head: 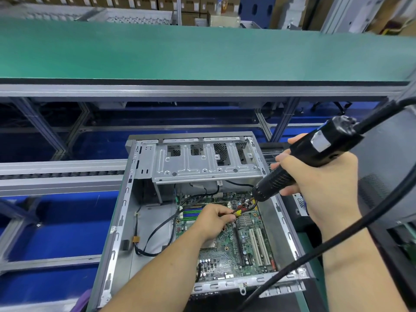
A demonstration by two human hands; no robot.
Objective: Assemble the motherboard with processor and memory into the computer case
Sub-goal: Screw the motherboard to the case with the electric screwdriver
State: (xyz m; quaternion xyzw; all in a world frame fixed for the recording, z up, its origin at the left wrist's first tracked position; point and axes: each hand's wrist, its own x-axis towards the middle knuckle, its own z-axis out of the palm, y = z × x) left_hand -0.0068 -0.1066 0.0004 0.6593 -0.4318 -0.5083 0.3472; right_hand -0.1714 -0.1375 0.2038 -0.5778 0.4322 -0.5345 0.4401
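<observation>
While the motherboard [227,246] lies flat inside the open computer case [126,199], fastening it well likely means keeping the electric screwdriver [299,167] square to the screw near the board's far right corner. The right hand [319,176] wraps the tool's barrel; the left hand [216,218] pinches a yellow-tagged cable [238,213] clear of the tip.

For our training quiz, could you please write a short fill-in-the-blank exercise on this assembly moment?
1. The right hand grips a black electric ____.
2. The left hand pinches a cable with a ____ tag.
3. The motherboard lies inside the metal ____.

Missing words: screwdriver; yellow; case
</observation>
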